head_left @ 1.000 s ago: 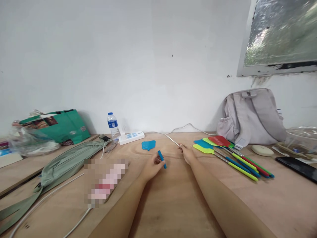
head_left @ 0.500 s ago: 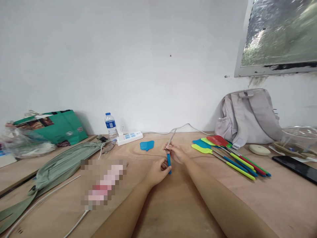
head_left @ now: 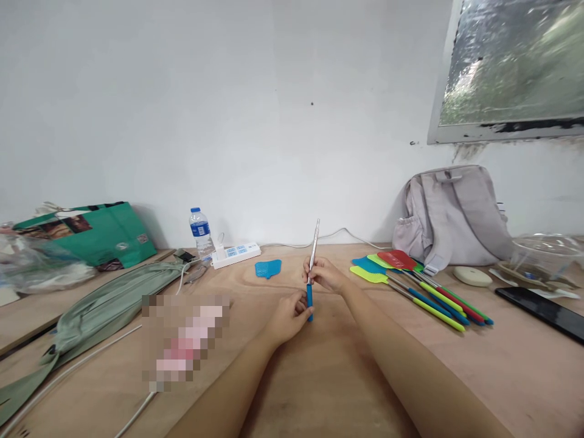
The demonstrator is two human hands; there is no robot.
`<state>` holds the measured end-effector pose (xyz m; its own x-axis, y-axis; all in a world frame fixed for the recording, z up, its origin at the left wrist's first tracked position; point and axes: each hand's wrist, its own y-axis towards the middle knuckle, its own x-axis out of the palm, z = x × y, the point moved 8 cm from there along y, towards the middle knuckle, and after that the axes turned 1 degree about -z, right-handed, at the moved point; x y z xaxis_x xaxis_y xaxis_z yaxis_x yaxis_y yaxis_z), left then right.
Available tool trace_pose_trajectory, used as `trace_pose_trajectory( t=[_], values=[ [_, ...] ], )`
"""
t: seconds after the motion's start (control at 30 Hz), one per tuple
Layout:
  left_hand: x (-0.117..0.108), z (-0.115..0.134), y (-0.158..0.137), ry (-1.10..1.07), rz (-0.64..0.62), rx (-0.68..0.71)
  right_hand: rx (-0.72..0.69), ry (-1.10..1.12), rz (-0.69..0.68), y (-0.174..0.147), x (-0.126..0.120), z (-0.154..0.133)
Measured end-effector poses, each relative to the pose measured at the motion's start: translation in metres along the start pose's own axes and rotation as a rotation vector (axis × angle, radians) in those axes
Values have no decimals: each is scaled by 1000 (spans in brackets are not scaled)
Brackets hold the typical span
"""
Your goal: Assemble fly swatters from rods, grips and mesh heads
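Note:
A blue swatter handle point(head_left: 309, 309) stands nearly upright just above the wooden table, and my left hand point(head_left: 288, 316) is closed around it from the left side. Its silver telescopic rod point(head_left: 314, 243) rises from the handle's top, leaning slightly right. My right hand point(head_left: 325, 275) pinches the lower part of that rod between thumb and fingers. Whether rod and handle are joined is too small to tell. A loose blue swatter head point(head_left: 268, 269) lies flat on the table, beyond and left of my hands.
Several whole fly swatters point(head_left: 429, 298) lie piled to the right. Behind them sits a grey backpack point(head_left: 456, 219); a black phone point(head_left: 542, 313) is at far right. On the left are a water bottle point(head_left: 201, 234), power strip point(head_left: 236, 254), green strap bag point(head_left: 118, 298) and green shopping bag point(head_left: 116, 234).
The silver rod has swung from a rightward tilt to nearly upright, in line with the blue handle. My right hand has turned with it. My left hand keeps its hold.

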<state>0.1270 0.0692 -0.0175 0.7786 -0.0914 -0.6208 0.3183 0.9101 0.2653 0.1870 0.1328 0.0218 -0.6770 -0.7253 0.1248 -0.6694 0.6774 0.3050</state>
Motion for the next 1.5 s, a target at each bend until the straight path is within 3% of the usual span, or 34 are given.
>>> trace_pose_trajectory(
  t=[0.5, 0.63, 0.8, 0.97, 1.2, 1.5],
  values=[
    [-1, 3, -1, 15, -8, 0, 11, -309, -61, -5, 5, -17],
    [0, 4, -1, 30, -17, 16, -25, -363, 5, -1, 2, -30],
    [0, 5, -1, 56, -14, 17, -203, -419, 174, -3, 2, -65],
    [0, 9, 0, 82, -9, 30, -275, -300, 250, -10, 13, -89],
    [2, 10, -2, 132, -43, 39, -214, 101, 214, -5, 27, -80],
    [2, 14, -3, 189, -61, 43, -183, 149, 332, -7, 32, -66]
  ],
)
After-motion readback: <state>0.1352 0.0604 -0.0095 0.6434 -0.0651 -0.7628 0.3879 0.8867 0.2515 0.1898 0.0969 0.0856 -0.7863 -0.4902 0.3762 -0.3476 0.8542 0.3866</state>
